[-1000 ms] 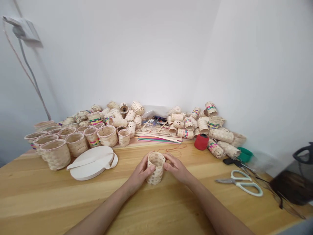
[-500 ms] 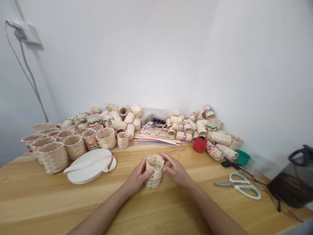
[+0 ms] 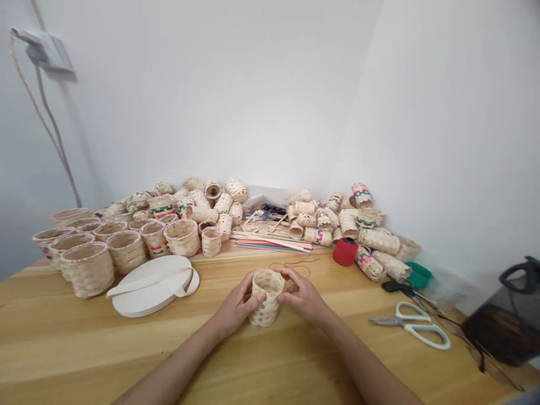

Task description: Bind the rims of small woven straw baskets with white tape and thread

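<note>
A small woven basket of pale strips stands upright on the wooden table, mouth up. My left hand grips its left side, thumb against the wall. My right hand holds the right side, fingertips curled at the rim. A thin orange-red thread loops on the table just behind the basket and leads toward a red thread spool.
Several larger woven baskets stand at the left, with a white strip coil beside them. Piles of small baskets and coloured strips line the back wall. White-handled scissors lie at the right, near a dark container.
Both hands stay on the basket; the right fingers have shifted slightly along the rim. The view has drifted a little.
</note>
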